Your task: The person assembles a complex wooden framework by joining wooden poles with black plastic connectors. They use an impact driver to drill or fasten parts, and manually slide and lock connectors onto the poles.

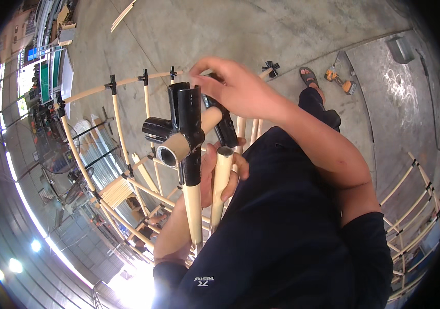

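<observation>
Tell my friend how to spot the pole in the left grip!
Find the person's big dark clothes, then look just left of them at the left grip. It curls around a cream pole. Unlike the neighbouring pole to its left, whose top goes into a black joint, this one's top is bare and open.

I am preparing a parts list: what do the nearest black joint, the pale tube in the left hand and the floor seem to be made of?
Nearest black joint: probably coated metal, glossy; bright highlights and thin edges suggest it.
Pale tube: perhaps plastic outside, by its smooth, satiny cream surface; core unclear.
Floor: apparently concrete, dull grey, with uneven stains and straight seams.
</observation>
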Motion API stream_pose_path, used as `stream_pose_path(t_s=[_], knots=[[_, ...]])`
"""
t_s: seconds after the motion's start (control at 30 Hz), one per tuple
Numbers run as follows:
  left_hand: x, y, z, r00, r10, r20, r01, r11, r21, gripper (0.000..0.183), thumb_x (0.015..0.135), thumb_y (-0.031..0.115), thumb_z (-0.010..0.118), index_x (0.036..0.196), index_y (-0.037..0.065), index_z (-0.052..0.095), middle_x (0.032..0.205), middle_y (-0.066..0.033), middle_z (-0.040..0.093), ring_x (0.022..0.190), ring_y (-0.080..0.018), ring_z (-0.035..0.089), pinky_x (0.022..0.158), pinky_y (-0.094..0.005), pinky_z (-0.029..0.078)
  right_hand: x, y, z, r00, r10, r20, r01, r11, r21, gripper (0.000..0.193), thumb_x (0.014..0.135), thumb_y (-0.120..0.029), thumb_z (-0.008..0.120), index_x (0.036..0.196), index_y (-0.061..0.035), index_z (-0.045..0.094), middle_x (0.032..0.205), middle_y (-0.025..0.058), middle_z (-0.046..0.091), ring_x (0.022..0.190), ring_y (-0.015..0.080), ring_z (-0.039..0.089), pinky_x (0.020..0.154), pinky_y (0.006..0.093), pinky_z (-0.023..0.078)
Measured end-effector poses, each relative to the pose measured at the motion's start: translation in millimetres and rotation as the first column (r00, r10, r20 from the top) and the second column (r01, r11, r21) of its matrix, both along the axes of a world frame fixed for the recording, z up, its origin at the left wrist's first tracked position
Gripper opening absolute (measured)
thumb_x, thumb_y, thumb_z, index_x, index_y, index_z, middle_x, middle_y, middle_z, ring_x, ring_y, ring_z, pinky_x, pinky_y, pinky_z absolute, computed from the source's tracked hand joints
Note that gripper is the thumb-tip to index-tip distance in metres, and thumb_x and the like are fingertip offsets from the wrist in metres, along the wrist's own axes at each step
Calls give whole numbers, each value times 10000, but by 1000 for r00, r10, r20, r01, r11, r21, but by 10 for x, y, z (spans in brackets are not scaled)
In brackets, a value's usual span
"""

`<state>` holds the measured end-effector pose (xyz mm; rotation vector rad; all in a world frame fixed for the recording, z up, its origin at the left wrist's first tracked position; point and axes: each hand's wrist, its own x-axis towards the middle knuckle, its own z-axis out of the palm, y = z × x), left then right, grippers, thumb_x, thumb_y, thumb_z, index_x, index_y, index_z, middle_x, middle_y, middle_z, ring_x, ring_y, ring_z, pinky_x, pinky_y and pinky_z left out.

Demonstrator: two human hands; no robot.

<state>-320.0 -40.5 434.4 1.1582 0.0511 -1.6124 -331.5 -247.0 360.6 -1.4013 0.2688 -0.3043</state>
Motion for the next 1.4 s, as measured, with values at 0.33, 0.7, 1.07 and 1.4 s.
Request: stream_pose_path(t_s=[0.33, 0.7, 1.07, 1.4], knots=[[-20, -101, -206, 853, 258, 453, -331, 940, 87, 581, 1036, 449, 579, 1460, 78, 440, 1267, -111, 573, 997, -206, 629, 756, -390, 599, -618, 106, -128, 951, -307, 18, 300, 938, 175, 244, 975, -129, 679, 1167, -26, 568, 799, 76, 676, 692, 144, 660, 633, 298, 528], [148, -37, -397, 846, 307, 437, -310, 948, -66, 411, 982, 254, 706, 1320, 49, 595, 1126, -94, 687, 998, -191, 668, 884, -339, 530, -790, 691, -182, 958, -194, -210, 265, 878, 398, 186, 974, -141, 700, 986, 43, 673, 850, 87, 729, 750, 108, 656, 654, 283, 543], [40, -153, -393, 803, 359, 477, -362, 928, -89, 460, 892, 115, 787, 1308, 40, 603, 1146, -60, 662, 1000, -179, 650, 862, -347, 553, -816, 673, -194, 934, -356, -17, 356, 935, 9, 118, 964, -69, 690, 992, 38, 650, 850, 75, 704, 782, 95, 653, 700, 263, 530], [14, -93, -602, 711, 321, 625, -354, 932, -77, 444, 883, 16, 779, 1296, 9, 616, 1134, -72, 680, 953, -138, 660, 765, -268, 553, -874, 645, -142, 947, -305, -101, 319, 930, 182, 135, 996, 8, 623, 1124, 46, 604, 1012, 61, 667, 907, 73, 613, 799, 221, 511]])
